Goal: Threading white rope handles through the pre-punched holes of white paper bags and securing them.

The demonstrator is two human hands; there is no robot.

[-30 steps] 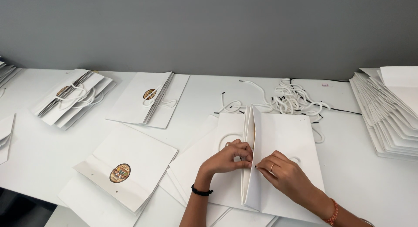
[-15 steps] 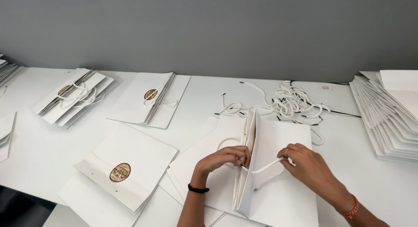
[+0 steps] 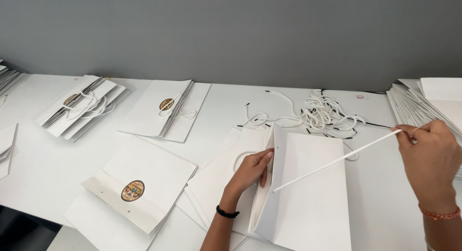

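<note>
White table (image 3: 43, 183), grey wall behind — centre frame, left hand (image 3: 250, 171) is gripping paper bag (image 3: 308, 198) at its mouth; right hand (image 3: 428, 157), pinching cord (image 3: 337, 159), is drawing it taut thru a hole. Next: likely knotting.

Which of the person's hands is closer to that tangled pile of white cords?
Right. The right hand is just right of the cord pile; the left hand is lower, at the paper bag.

White table (image 3: 216, 106) bears paper bags (image 3: 163, 109), cords (image 3: 320, 114).
</note>
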